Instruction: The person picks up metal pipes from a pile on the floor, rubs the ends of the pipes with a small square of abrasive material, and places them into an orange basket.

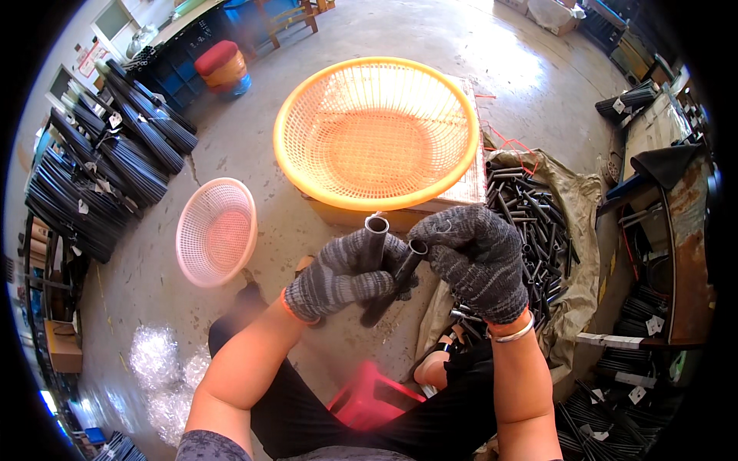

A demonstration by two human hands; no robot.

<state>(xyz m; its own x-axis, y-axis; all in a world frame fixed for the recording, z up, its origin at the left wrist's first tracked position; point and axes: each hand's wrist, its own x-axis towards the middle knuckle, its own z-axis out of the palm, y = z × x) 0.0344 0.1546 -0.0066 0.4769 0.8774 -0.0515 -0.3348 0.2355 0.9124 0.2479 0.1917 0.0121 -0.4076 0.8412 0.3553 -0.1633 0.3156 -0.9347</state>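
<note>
Both my hands wear grey knitted gloves and meet in front of the orange basket. My left hand is closed around a short dark metal tube, its open end up. A second dark tube slants across the left fingers, its lower end pointing down and left. My right hand is closed, fingers pinched at the upper rim of that second tube. What lies under the right fingertips is hidden. Just beyond the hands, the large orange plastic basket rests on a box, with nothing visible inside it.
To the right, many short dark tubes lie heaped on a tan cloth. A pink basket stands on the floor at left. Bundles of long dark tubes lean farther left. A red stool is beneath me; clear plastic wrap lies lower left.
</note>
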